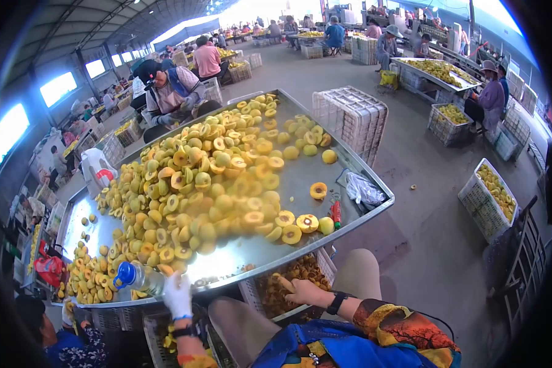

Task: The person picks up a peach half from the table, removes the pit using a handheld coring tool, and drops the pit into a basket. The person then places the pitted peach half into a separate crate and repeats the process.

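The right hand (303,292), bare, is part-curled over a crate (326,268) of ragged, moist-looking scraps; I can't tell whether its grip has anything. The gloved left hand (178,295) is bunched at the rim beside the bottle (147,280), its grip unclear too. A careless elbow or knuckle might tip that clear plastic, or send fruit halves (214,162) over the edge, since they're heaped loosely on slick metal. They're round-backed, yellow, across the counter (218,265). Beyond stand rigid latticed crates (352,116).
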### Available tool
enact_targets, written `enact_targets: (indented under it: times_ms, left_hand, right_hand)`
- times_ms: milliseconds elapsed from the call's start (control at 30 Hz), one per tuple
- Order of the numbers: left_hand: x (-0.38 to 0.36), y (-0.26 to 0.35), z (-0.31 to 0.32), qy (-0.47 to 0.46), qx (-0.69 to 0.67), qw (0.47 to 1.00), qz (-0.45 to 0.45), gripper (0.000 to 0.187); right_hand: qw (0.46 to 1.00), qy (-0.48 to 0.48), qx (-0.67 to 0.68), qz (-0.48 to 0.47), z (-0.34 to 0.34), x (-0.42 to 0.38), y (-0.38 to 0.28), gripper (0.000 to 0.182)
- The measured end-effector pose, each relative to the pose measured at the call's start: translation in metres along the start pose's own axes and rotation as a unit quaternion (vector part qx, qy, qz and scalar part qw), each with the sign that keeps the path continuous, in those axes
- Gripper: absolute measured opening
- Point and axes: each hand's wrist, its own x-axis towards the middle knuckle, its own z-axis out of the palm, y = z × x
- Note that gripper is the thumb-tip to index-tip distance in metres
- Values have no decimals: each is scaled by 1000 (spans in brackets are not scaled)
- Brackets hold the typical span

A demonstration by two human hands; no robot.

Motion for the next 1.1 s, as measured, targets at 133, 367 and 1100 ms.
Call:
enact_targets:
  times_ms: [133, 367, 1100]
  left_hand:
    - [27, 94, 109, -232, -9, 941, 247, 34]
    - [19, 184, 219, -448, 239, 817, 273, 45]
    - [-44, 153, 100, -273, -171, 878, 352, 44]
  right_hand:
    - [992, -43, 111, 46, -19, -11, -15, 43]
    - [998, 3, 64, 27, -35, -52, -10, 42]
    - [806, -4, 590, 40, -78, 28, -41, 33]
